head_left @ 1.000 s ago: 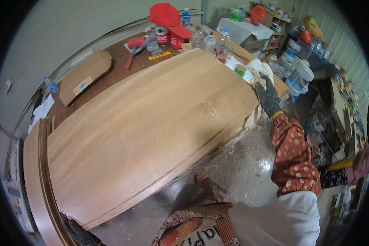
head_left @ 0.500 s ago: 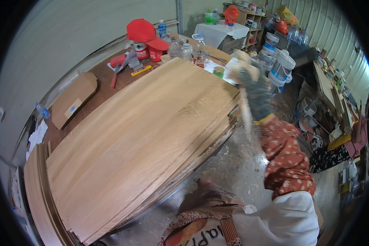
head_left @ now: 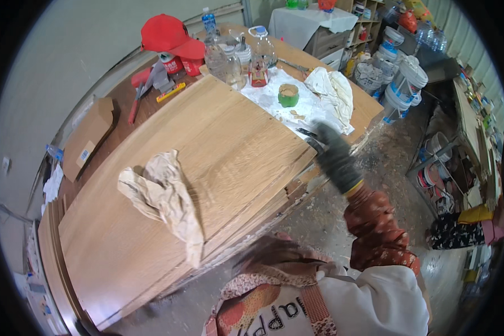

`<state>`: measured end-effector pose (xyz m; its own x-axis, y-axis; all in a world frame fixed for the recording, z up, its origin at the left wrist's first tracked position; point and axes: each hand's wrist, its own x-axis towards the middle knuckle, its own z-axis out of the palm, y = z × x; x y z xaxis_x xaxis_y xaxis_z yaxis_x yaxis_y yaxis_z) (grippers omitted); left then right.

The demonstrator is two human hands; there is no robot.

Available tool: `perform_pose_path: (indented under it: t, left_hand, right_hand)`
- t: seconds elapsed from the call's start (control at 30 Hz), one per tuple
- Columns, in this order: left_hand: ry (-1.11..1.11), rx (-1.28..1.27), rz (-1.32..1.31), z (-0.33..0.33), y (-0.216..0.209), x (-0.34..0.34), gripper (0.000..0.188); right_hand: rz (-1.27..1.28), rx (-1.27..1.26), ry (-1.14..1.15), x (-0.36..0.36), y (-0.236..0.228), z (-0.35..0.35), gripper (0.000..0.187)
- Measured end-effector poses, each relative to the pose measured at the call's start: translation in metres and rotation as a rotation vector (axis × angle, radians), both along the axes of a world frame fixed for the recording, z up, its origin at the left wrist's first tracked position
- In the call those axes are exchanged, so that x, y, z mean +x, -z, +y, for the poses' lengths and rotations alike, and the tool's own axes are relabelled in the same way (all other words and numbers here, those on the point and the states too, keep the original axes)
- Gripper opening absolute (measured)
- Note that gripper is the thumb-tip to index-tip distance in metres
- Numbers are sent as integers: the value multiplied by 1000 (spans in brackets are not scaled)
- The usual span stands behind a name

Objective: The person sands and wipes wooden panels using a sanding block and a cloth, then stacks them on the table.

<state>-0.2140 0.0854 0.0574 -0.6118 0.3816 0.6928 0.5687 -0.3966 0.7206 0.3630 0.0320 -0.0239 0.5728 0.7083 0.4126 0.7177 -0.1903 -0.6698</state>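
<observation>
My right hand (head_left: 337, 159), in a dark glove with a yellow cuff edge, reaches over the far right corner of a light wood panel (head_left: 229, 168). Its blurred fingers look apart around a small black object (head_left: 306, 133), whose kind I cannot make out. On the panel lies a crumpled beige cloth (head_left: 165, 190), touched by neither hand. A dark shape at the lower left edge of the picture could be my left glove; no fingers show there. Beyond my right hand, a green cup-like container (head_left: 288, 95) stands on white paper (head_left: 271, 103) beside a white cloth (head_left: 331, 92).
A red cap (head_left: 172, 36) rests on red cans at the back left, near a yellow cutter (head_left: 171, 92) and a red-handled tool (head_left: 134, 109). Clear plastic bottles (head_left: 261, 53) stand behind the panel. Stacked buckets (head_left: 406, 84) and a cluttered shelf (head_left: 439, 168) line the right side.
The beige cloth has left my right hand and now lies on the panel. My right hand has moved down to the panel's far corner. The view has shifted, showing more of the paper and cup.
</observation>
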Motion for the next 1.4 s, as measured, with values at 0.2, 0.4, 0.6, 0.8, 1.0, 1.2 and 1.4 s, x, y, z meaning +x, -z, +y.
perform_pose_path:
  t: [0.2, 0.4, 0.6, 0.8, 1.0, 1.2, 1.4]
  left_hand:
    - [867, -267, 1065, 46, -26, 232, 50]
    - [781, -350, 1447, 98, 11, 247, 38]
    - [599, -313, 1617, 138, -4, 286, 42]
    - [940, -169, 1300, 124, 26, 398, 35]
    - [893, -183, 1213, 124, 27, 391, 32]
    - [864, -157, 1185, 125, 24, 398, 31]
    - [840, -98, 1191, 135, 32, 382, 33]
  right_hand:
    - [802, 493, -349, 5, 162, 51, 70]
    - [197, -86, -237, 21, 30, -15, 69]
    - [173, 294, -287, 9, 13, -39, 58]
    - [150, 284, -269, 6, 50, -69, 56]
    - [51, 400, -447, 11, 7, -43, 56]
    - [231, 234, -356, 26, 32, -65, 51]
    - [-1, 131, -646, 28, -41, 22, 43]
